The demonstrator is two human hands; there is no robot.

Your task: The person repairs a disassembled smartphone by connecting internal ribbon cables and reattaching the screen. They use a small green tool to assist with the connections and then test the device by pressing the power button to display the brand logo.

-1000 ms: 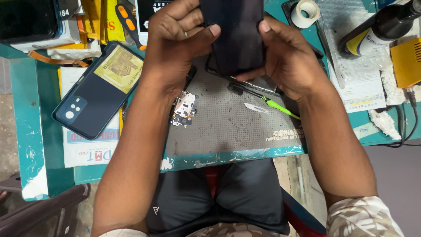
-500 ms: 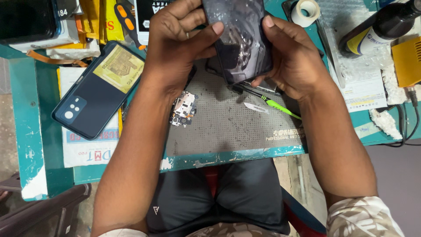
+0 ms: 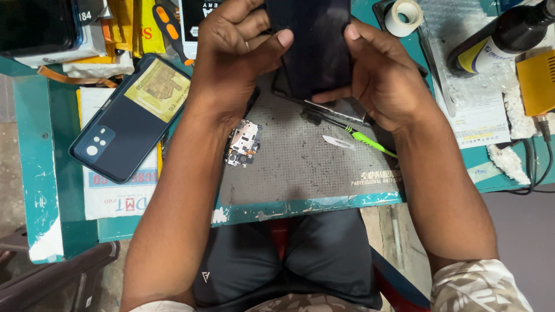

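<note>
At the far left edge of the teal workbench (image 3: pixel 34 173), a dark blue phone back cover (image 3: pixel 124 124) lies tilted on white printed paper (image 3: pixel 118 196), its camera cut-out toward the near edge and a yellowish patch on its upper end. Above it, toward the back edge, an orange-handled screwdriver (image 3: pixel 170 29) rests among yellow packets.

Your left hand (image 3: pixel 231 63) is raised over the back of the grey work mat (image 3: pixel 300 162). Its fingers are curled together around the left side of a dark phone panel (image 3: pixel 315 46), with the thumb pressed flat across the front face. Below your left wrist, a small circuit board (image 3: pixel 243 143) lies on the mat.

The dark phone panel sits upright between both hands, held above the mat near the bench's back edge, its glossy black face toward you.

Your right hand (image 3: pixel 384 81) clasps the panel's right side, thumb tip pressing the upper right edge and the other fingers wrapped underneath; you cannot tell how they are set behind it. Just under this hand, a green-handled tool (image 3: pixel 370 140) and a thin metal blade (image 3: pixel 338 142) lie on the mat.

Toward the right back corner stand 1 roll of white tape (image 3: pixel 403 16), 1 dark bottle (image 3: pixel 497 37) lying on white paper, and a yellow device (image 3: pixel 536 81) at the right edge.
</note>
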